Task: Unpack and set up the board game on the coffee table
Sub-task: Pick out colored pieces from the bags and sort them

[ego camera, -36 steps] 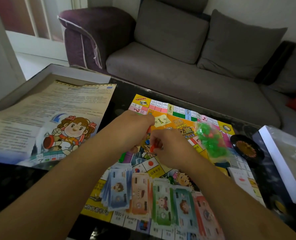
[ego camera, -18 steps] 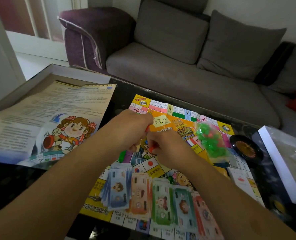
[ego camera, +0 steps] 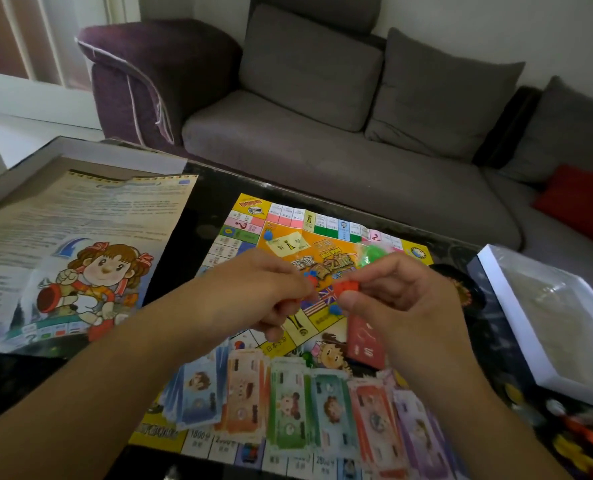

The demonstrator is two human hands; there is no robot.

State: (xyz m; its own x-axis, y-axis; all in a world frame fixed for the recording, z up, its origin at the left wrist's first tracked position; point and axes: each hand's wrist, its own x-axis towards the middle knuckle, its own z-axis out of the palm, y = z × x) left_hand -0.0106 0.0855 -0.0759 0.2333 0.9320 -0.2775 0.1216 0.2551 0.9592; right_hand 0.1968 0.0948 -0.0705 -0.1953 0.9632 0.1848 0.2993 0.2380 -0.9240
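The colourful game board (ego camera: 253, 209) lies open on the dark coffee table (ego camera: 212, 188). Both my hands hover over its middle. My right hand (ego camera: 402, 299) pinches a small red-orange plastic piece (ego camera: 346, 288) between thumb and fingers. My left hand (ego camera: 257, 289) is closed on small red pieces, mostly hidden in its fingers. Small blue pieces (ego camera: 335, 309) sit on the board below. Stacks of play money (ego camera: 288, 403) lie in a row along the near edge. A red card stack (ego camera: 362, 344) rests under my right wrist. A bag of green pieces (ego camera: 367, 252) shows behind my right hand.
The rule sheet (ego camera: 80, 251) lies over the box lid (ego camera: 115, 155) on the left. The white-rimmed box base (ego camera: 516, 299) stands at the right, with a black spinner (ego camera: 464, 292) beside it and coloured pieces (ego camera: 579, 441) near the corner. A grey sofa (ego camera: 322, 143) lies beyond the table.
My hands rose slightly and drew apart. The red-orange piece now shows in my right fingers. The view shifted, and the red card stack is now visible.
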